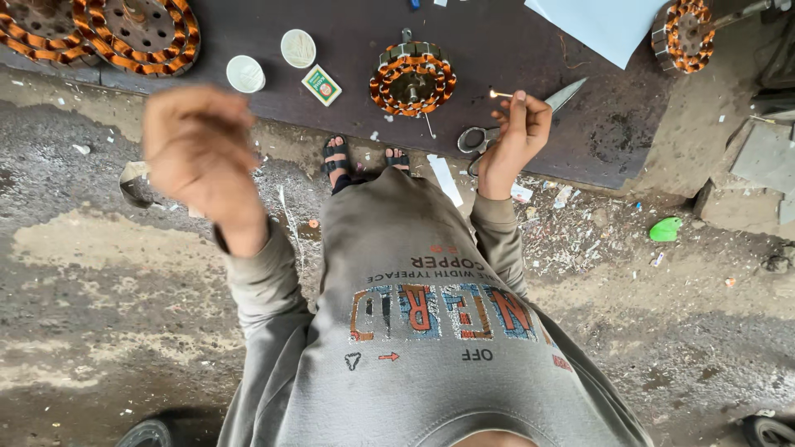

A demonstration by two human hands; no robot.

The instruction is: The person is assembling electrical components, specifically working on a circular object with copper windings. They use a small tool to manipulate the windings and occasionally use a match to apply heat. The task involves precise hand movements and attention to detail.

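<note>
While the right hand [517, 136] is raised over the near edge of the dark desk [513, 50], its fingers are pinched shut on a thin matchstick [500, 94], whose lit tip glows just to the left of the fingertips. That matchstick sticks out sideways from the hand toward the copper-wound stator [412, 79], which sits on the desk a little to the left of it, near but not touching. Just below and behind the right hand lie scissors [497, 128] on the desk, the blades pointing up and to the right, the handles beside the wrist.

The left hand [199, 153] is lifted well apart from the right one, over the ground in front of the desk. It is blurred and turned with its back to the camera, so whether it is closed or holds anything cannot be told.

On the desk beyond the left hand lie two round white lids [246, 74] and a small green matchbox [321, 84]. Larger copper-wound stators [137, 33] lie at the far left corner, and another [687, 33] at the far right. A pale sheet [600, 25] lies at the top right. Below, the person's sandalled feet [335, 156] stand on the littered ground.
</note>
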